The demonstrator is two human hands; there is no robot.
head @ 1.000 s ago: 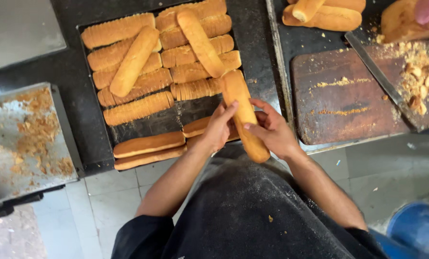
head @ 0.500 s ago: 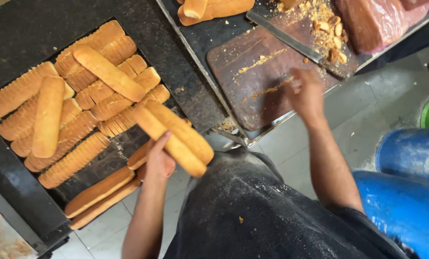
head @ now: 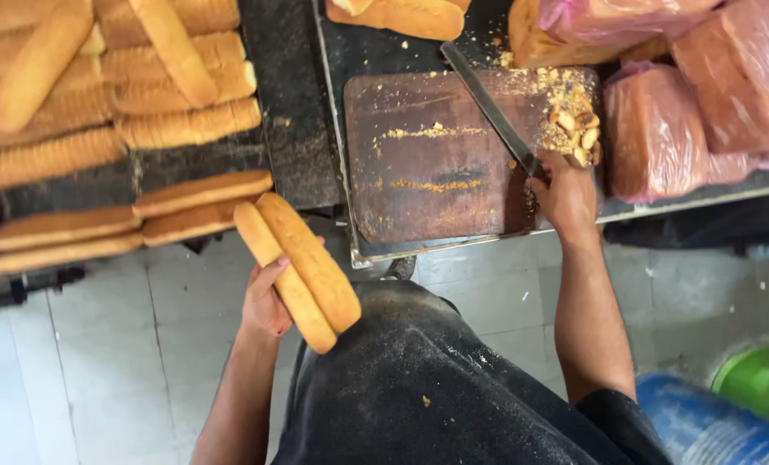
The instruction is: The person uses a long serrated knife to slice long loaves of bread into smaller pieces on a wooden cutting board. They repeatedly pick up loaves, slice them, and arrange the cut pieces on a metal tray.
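Loaves left, cutting board right

The left hand (head: 266, 303) holds two long loaves (head: 298, 269) just before the tray of loaves (head: 117, 129) on the left. Right of it lies the cutting board (head: 427, 164) — a knife (head: 487, 108) across it, its handle in the right hand (head: 565, 196) — with bagged loaves (head: 685, 120) further right.

Two loaves (head: 298, 269), long, golden-brown and smooth-crusted with rounded ends, lie side by side and touching, held from beneath in the left hand (head: 266, 301). They slant from upper left to lower right, out over the floor just in front of the surface's edge. The knife (head: 490, 110), with a long, narrow, dark blade, lies diagonally across the crumb-strewn wooden board (head: 427, 155), its handle closed in the right hand (head: 565, 194) at the board's right edge.
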